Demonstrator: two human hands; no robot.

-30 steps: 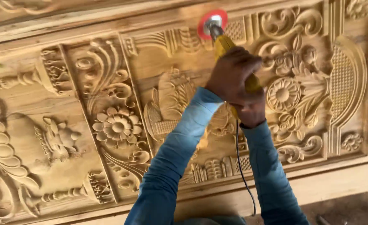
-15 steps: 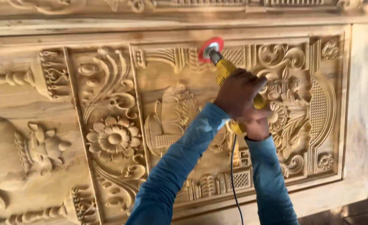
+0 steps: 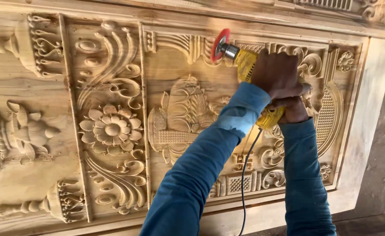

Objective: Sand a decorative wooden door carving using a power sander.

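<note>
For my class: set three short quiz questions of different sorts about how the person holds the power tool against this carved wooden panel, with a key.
1. True or false: both hands grip the yellow power tool.
2. Which colour is the disc at the tool's tip? A green, B red, C black.
3. Fill in: the tool's black cord hangs down between the two blue ____.

Key
1. True: the left hand holds the body nearer the disc, the right hand the rear end.
2. B; its edge meets the carved wooden panel.
3. sleeves.
</note>
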